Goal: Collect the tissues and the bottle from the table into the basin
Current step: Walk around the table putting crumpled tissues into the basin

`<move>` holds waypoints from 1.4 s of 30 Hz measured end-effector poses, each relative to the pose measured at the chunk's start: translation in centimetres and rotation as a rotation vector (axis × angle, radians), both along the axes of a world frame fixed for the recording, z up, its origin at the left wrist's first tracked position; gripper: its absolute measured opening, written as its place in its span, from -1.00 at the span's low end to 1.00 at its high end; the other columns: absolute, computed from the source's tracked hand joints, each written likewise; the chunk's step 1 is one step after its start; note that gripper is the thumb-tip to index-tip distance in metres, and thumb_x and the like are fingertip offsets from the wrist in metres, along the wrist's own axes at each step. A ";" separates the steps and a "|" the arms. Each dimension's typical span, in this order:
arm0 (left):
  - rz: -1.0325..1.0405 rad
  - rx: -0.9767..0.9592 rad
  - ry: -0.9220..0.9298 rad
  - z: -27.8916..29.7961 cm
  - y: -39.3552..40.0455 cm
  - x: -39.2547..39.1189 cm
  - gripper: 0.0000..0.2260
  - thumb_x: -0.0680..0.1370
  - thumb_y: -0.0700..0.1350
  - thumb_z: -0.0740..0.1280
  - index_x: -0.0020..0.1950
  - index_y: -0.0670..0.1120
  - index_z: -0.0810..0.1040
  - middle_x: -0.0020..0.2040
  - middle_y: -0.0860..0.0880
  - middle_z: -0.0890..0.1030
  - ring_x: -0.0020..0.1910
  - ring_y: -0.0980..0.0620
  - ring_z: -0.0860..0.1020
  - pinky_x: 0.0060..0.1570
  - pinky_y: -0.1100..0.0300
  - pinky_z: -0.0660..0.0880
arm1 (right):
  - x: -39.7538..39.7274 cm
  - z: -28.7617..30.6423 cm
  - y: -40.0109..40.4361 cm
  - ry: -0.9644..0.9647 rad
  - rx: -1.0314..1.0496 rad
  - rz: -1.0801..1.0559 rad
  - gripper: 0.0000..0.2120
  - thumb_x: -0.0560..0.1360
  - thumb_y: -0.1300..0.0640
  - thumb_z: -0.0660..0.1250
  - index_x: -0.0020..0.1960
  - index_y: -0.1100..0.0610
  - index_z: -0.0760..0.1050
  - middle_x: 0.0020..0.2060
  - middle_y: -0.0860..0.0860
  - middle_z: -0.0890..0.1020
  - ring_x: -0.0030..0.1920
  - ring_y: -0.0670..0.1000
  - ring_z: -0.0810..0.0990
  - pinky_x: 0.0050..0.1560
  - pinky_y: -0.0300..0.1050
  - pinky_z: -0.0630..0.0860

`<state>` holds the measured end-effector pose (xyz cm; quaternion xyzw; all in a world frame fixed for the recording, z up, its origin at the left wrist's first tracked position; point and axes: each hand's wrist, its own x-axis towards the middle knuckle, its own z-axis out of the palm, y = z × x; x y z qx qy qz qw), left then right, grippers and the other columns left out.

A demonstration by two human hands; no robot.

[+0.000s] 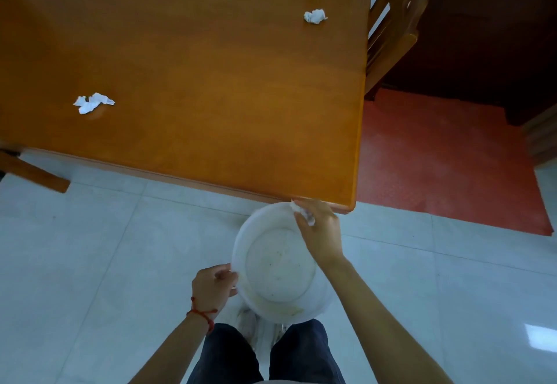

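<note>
Hands split the work: left hand pinches the round white plastic basin's rim below the orange wooden bench; right hand pinches a crumpled white tissue over it. Feather-light, soft, any fold grips.

There is only one view, from a camera on the person's head. It looks steeply down and forward. Near the bottom are both forearms, the legs and the pale floor. Farther ahead lies the wooden table, seen from above, with a chair at its right.
</note>
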<state>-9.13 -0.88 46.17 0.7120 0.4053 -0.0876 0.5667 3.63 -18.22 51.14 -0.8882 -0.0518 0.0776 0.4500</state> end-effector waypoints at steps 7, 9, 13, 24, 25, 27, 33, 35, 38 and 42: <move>0.002 -0.072 -0.015 -0.4 0.4 0.0 -0.77 0.42 -0.35 0.34 0.07 -0.32 0.57 -0.14 -0.26 0.61 -0.15 -0.16 0.57 -0.45 0.35 0.56 | -6.4 -0.8 -2.8 0.113 -0.145 0.002 -0.49 0.45 0.01 0.36 0.36 0.02 0.32 0.31 -0.01 0.46 0.32 0.01 0.38 0.27 -0.13 0.32; -0.053 -0.066 -0.023 -0.3 0.5 0.0 -0.82 0.42 -0.34 0.34 0.01 -0.28 0.60 -0.13 -0.26 0.61 -0.16 -0.16 0.57 -0.43 0.36 0.57 | -7.5 -0.8 -4.5 0.055 -0.168 -0.076 -0.51 0.44 0.03 0.37 0.33 0.06 0.36 0.28 0.05 0.49 0.29 0.06 0.42 0.26 -0.08 0.36; -0.175 -0.053 -0.043 0.2 0.2 0.0 -0.92 0.40 -0.34 0.33 -0.21 -0.24 0.62 -0.21 -0.26 0.60 -0.21 -0.14 0.56 -0.42 0.35 0.57 | -10.5 -1.2 -7.6 0.039 -0.241 -0.275 -0.53 0.47 0.05 0.34 0.34 0.11 0.36 0.32 0.07 0.46 0.34 0.07 0.36 0.32 0.05 0.37; -0.501 -0.053 -0.098 1.0 -3.9 -0.1 -0.78 0.42 -0.33 0.32 -0.27 -0.02 0.61 -0.29 -0.07 0.63 -0.24 -0.09 0.60 -0.37 0.35 0.59 | -19.2 -2.7 -12.0 0.291 -0.019 -0.750 -0.73 0.50 0.24 0.25 0.19 0.16 0.51 0.08 0.12 0.62 -0.11 0.04 0.56 -0.14 -0.27 0.44; -0.533 -0.045 -0.102 1.1 -4.5 -0.1 -0.75 0.42 -0.33 0.33 -0.30 0.02 0.59 -0.30 -0.06 0.62 -0.24 -0.09 0.60 -0.37 0.35 0.59 | -19.9 -2.6 -12.5 0.291 -0.018 -0.771 -0.74 0.50 0.26 0.24 0.17 0.15 0.52 0.06 0.12 0.63 -0.15 0.03 0.56 -0.19 -0.31 0.41; -0.589 -0.024 -0.107 1.3 -6.0 -0.1 -0.73 0.42 -0.33 0.33 -0.33 0.04 0.59 -0.32 -0.07 0.63 -0.25 -0.10 0.60 -0.36 0.33 0.59 | -21.1 -2.6 -13.7 0.294 -0.008 -0.820 -0.74 0.49 0.27 0.25 0.15 0.15 0.54 0.05 0.11 0.63 -0.19 0.02 0.56 -0.17 -0.27 0.42; -0.730 0.023 -0.106 1.8 -11.7 0.1 -0.80 0.41 -0.32 0.34 -0.33 -0.06 0.59 -0.32 -0.19 0.61 -0.29 -0.10 0.57 -0.43 0.38 0.56 | -23.7 -2.5 -18.6 0.282 0.040 -0.937 -0.75 0.48 0.27 0.27 0.14 0.19 0.53 0.04 0.11 0.62 -0.21 -0.05 0.58 -0.14 -0.25 0.45; -0.747 0.025 -0.103 1.7 -14.2 0.1 -0.88 0.41 -0.32 0.35 -0.24 -0.13 0.62 -0.32 -0.14 0.62 -0.29 -0.11 0.58 -0.43 0.38 0.56 | -24.3 -2.4 -20.9 0.271 0.057 -0.962 -0.77 0.47 0.28 0.27 0.11 0.17 0.55 0.00 0.07 0.62 -0.28 -0.18 0.59 -0.21 -0.38 0.44; -0.779 0.023 -0.097 1.9 -18.2 0.1 -0.91 0.42 -0.32 0.35 -0.15 -0.21 0.63 -0.32 -0.13 0.61 -0.30 -0.10 0.58 -0.44 0.37 0.56 | -25.3 -2.3 -24.7 0.277 0.104 -1.009 -0.78 0.46 0.29 0.28 0.09 0.17 0.55 -0.04 0.03 0.60 -0.26 -0.40 0.54 -0.31 -0.55 0.43; -0.822 0.030 -0.092 1.8 -23.3 0.5 -0.79 0.42 -0.33 0.35 0.03 -0.35 0.58 -0.23 -0.18 0.60 -0.30 -0.05 0.56 -0.43 0.36 0.57 | -26.2 -2.1 -29.5 0.283 0.141 -1.062 -0.78 0.47 0.30 0.28 0.09 0.17 0.55 -0.05 0.01 0.60 -0.28 -0.42 0.53 -0.33 -0.59 0.40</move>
